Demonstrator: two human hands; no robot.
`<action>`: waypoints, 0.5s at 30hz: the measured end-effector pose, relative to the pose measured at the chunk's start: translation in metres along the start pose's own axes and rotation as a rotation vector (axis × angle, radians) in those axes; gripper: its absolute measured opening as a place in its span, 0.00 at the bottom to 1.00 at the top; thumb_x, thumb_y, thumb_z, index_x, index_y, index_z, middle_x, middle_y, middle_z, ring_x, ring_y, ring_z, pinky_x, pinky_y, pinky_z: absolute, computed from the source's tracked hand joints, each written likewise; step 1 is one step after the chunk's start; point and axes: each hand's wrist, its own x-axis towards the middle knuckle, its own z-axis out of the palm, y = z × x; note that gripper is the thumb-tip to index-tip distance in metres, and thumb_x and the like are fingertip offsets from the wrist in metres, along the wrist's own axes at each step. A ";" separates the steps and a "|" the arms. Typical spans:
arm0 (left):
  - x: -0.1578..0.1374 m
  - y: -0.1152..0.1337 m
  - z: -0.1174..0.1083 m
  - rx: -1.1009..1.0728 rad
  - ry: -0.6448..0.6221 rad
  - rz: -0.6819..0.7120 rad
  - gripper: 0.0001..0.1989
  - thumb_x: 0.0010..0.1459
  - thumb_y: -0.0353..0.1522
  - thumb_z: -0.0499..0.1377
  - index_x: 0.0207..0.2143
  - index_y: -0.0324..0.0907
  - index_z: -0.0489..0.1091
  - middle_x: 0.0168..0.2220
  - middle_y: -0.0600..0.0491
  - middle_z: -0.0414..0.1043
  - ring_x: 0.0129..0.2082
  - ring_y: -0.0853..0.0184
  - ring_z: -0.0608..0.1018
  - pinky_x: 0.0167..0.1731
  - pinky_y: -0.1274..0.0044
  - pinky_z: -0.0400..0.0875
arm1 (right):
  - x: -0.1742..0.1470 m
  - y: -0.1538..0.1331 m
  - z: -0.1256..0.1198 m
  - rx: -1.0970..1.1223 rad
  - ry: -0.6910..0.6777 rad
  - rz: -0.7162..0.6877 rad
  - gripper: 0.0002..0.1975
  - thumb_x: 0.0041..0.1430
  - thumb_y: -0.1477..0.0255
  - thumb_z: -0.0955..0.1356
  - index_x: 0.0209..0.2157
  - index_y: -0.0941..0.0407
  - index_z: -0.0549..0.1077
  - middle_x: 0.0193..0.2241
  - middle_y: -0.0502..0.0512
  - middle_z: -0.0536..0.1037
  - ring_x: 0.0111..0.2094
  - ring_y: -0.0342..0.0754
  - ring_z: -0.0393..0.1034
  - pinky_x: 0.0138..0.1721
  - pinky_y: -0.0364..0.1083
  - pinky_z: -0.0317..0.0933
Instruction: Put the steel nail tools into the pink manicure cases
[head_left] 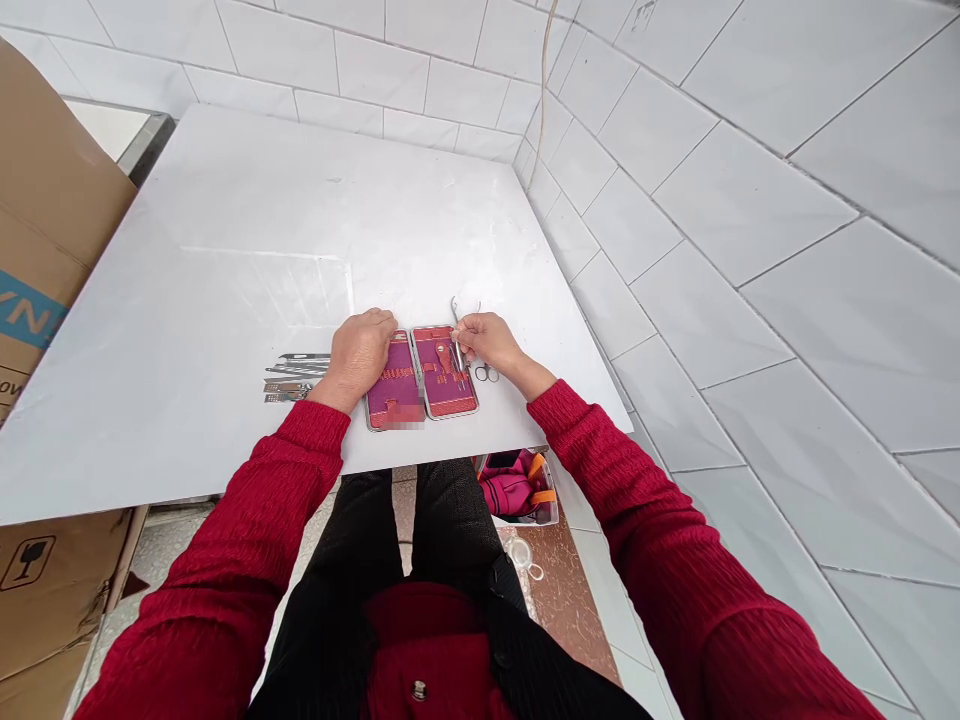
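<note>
A manicure case lies spread flat on the table, with a purple lining, red trim and rows of small loops. My left hand is closed over the upper left edge of its left half, steadying it; some fingertips are hidden. At the right half, my right hand pinches a slim metal manicure tool against the panel, its lower end by the loops. Thin tools sit in that half. Small scissors lie just below my right hand. A curved metal piece shows above its fingers; which tool it belongs to is unclear.
Several nail clippers and flat metal tools lie left of the case. The white table meets a tiled wall on the right. A cardboard box stands at left. Below the front edge is a bin with pink cloth.
</note>
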 end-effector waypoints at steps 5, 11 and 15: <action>0.000 0.000 0.000 -0.005 0.001 0.011 0.15 0.67 0.26 0.46 0.32 0.42 0.70 0.38 0.46 0.76 0.41 0.57 0.77 0.36 0.69 0.68 | 0.001 -0.003 0.002 -0.012 0.048 -0.046 0.14 0.61 0.72 0.68 0.22 0.54 0.65 0.19 0.47 0.71 0.19 0.41 0.64 0.27 0.42 0.59; -0.001 0.000 -0.001 0.000 0.006 0.016 0.15 0.67 0.26 0.46 0.32 0.42 0.70 0.38 0.46 0.76 0.41 0.57 0.77 0.35 0.69 0.67 | 0.019 -0.008 -0.012 0.024 0.094 -0.090 0.12 0.62 0.72 0.66 0.23 0.55 0.67 0.20 0.47 0.73 0.21 0.41 0.65 0.30 0.42 0.61; -0.001 0.000 -0.001 -0.011 0.011 0.013 0.15 0.68 0.26 0.46 0.33 0.42 0.71 0.39 0.46 0.76 0.41 0.57 0.77 0.37 0.69 0.68 | 0.032 -0.002 -0.033 -0.113 0.168 -0.003 0.14 0.61 0.74 0.66 0.21 0.55 0.66 0.18 0.47 0.71 0.19 0.42 0.64 0.31 0.43 0.60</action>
